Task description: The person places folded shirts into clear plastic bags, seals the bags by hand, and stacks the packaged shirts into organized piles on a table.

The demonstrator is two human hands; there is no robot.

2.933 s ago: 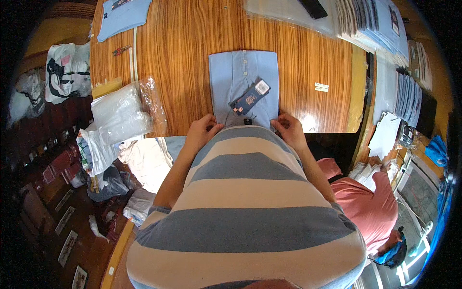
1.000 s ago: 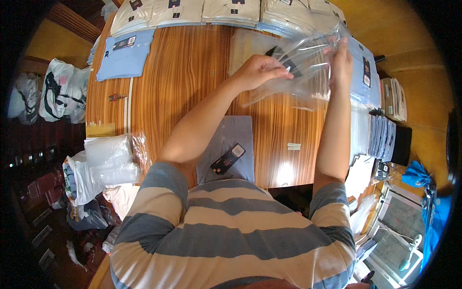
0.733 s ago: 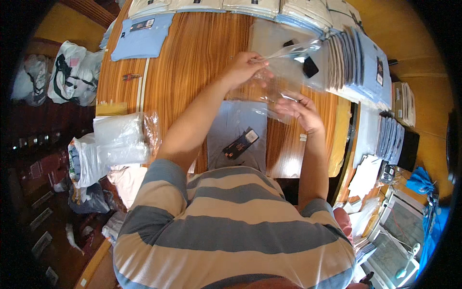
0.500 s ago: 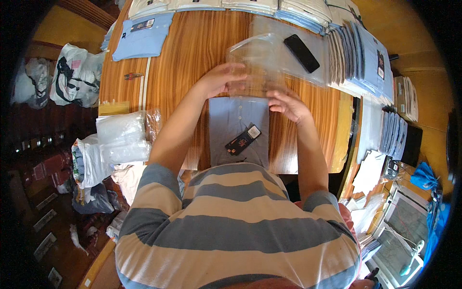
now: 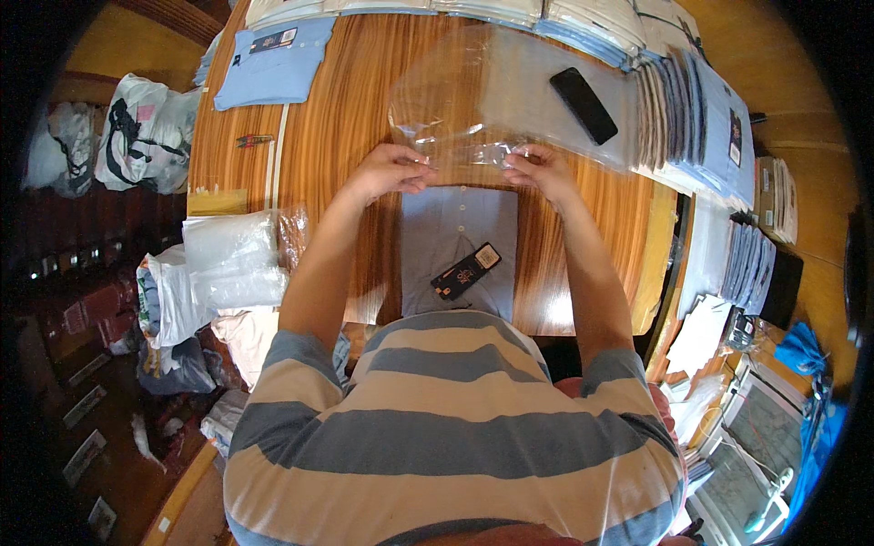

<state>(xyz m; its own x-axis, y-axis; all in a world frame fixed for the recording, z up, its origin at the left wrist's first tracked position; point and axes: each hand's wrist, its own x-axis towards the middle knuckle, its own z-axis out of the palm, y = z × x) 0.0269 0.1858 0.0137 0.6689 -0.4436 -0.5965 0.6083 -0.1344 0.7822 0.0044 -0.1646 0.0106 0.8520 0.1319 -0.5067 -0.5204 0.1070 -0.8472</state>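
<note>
A clear plastic bag is stretched between my two hands, its near edge just beyond a folded blue shirt. My left hand pinches the bag's left corner. On the other side, my right hand pinches its right corner between thumb and fingers. The folded blue shirt lies flat on the wooden table in front of my body, buttons upward. A dark hang tag rests aslant on it.
A black phone lies on flat clear bags. Stacked folded shirts stand at the right, and packed shirts line the far edge. Another blue shirt lies far left. Small snips and a pile of plastic bags are at the left.
The bag, blurred by motion before, is now spread out and steady between my hands. My left hand has moved slightly left and nearer, and the fingers of both hands have closed on the bag's edge.
</note>
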